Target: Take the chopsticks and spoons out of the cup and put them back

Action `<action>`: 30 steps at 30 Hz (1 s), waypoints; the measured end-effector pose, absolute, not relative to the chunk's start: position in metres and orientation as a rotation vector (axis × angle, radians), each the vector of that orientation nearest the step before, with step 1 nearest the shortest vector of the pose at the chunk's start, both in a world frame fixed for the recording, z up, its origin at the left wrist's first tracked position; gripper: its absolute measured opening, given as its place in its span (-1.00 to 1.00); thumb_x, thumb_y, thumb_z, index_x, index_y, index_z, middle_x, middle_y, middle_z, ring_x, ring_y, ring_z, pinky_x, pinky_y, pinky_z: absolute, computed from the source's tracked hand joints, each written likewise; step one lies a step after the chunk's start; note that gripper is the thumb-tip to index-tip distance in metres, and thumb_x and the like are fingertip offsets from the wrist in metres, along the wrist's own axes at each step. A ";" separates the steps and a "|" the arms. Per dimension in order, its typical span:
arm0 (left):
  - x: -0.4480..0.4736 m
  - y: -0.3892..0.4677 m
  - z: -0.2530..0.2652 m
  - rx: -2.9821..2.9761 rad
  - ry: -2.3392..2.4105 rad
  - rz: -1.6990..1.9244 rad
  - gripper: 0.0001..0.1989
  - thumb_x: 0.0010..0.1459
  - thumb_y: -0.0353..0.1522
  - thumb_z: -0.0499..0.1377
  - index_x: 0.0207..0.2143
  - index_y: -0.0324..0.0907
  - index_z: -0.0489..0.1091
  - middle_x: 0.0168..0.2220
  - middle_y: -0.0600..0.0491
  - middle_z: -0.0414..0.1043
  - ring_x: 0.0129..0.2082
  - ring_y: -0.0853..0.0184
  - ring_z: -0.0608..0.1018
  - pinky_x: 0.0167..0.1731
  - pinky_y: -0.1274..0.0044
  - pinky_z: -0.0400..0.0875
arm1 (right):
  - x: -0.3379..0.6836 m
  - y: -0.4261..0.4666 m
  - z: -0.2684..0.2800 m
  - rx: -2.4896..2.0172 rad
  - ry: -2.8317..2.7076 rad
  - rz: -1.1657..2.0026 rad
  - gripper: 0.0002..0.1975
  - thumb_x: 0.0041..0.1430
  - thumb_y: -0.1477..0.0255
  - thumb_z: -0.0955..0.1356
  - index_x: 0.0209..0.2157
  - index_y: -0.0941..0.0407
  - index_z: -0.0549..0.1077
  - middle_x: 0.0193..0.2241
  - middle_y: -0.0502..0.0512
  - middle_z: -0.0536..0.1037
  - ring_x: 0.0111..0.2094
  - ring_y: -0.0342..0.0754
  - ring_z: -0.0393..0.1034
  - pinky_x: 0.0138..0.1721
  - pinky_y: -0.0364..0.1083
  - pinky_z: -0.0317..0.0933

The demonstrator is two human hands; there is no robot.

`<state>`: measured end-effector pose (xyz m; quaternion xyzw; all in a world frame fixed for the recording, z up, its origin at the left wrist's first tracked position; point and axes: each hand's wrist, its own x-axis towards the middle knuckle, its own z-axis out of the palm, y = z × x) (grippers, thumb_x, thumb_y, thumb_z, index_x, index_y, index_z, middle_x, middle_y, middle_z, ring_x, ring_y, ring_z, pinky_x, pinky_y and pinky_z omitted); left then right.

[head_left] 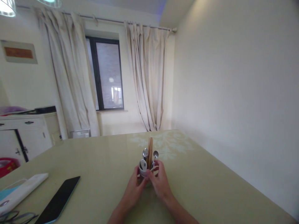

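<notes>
Both of my hands are wrapped round a small utensil holder [143, 173] in front of me at the table's middle. My left hand [134, 188] grips its left side, and my right hand [159, 182] grips its right side. Wooden chopsticks [150, 152] stand upright in it. Two metal spoons stick up, a left one [145, 153] and a right one [155, 154], with a white spoon [143, 165] at the front left. My fingers hide much of the holder, and I cannot tell whether its base touches the table.
The pale green table [105, 161] meets the wall on the right. At the left lie a dark tablet-like slab [59, 199], a white power strip-like bar [25, 191] and dark glasses or cable [20, 217]. A white cabinet [35, 133] and a red basket [8, 166] stand beyond.
</notes>
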<state>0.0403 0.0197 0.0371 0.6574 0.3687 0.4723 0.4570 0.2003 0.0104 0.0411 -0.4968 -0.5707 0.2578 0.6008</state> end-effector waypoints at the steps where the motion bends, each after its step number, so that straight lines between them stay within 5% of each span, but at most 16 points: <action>1: 0.041 0.021 0.034 1.688 0.918 1.169 -0.34 0.22 -0.09 0.31 0.28 -0.12 0.27 0.29 -0.18 0.41 0.23 0.01 0.51 0.25 0.22 0.39 | 0.198 0.012 0.038 -1.143 -1.355 0.592 -0.35 0.15 0.08 0.49 0.15 0.12 0.35 0.00 0.25 0.57 -0.04 0.17 0.52 -0.04 0.06 0.43; 6: 0.040 0.027 0.024 1.905 0.986 1.115 -0.29 0.10 -0.34 0.33 0.31 -0.16 0.26 0.29 -0.17 0.42 0.27 0.03 0.47 0.31 0.24 0.29 | 0.198 0.014 0.039 -1.180 -1.480 0.533 -0.38 -0.04 0.26 0.58 0.05 0.10 0.41 -0.04 0.22 0.64 -0.01 0.25 0.55 0.05 0.14 0.39; 14: 0.042 0.030 0.019 2.029 1.336 0.874 -0.04 0.06 -0.21 0.29 0.45 -0.30 0.05 0.38 -0.26 0.29 0.37 0.04 0.36 0.37 0.27 0.20 | 0.226 0.032 0.036 -1.343 -1.447 0.293 -0.48 0.03 0.24 0.47 0.02 0.13 0.42 -0.12 0.26 0.66 -0.10 0.23 0.60 -0.08 0.09 0.45; 22: 0.040 0.030 0.013 2.127 1.369 0.850 -0.12 0.17 -0.11 0.18 0.44 -0.34 0.06 0.37 -0.28 0.30 0.36 0.07 0.37 0.38 0.28 0.18 | 0.284 0.061 0.035 -1.435 -1.426 0.114 -0.51 -0.05 0.21 0.45 -0.09 0.16 0.49 -0.16 0.26 0.61 -0.11 0.23 0.55 -0.04 0.10 0.42; 30: 0.041 0.030 0.010 2.128 1.391 0.863 -0.17 0.19 -0.14 0.16 0.42 -0.34 0.10 0.34 -0.30 0.32 0.35 0.07 0.38 0.38 0.26 0.19 | 0.333 0.076 0.023 -1.548 -1.299 0.009 -0.37 0.02 0.19 0.37 0.10 0.21 0.38 -0.01 0.43 0.57 0.01 0.34 0.53 0.02 0.20 0.39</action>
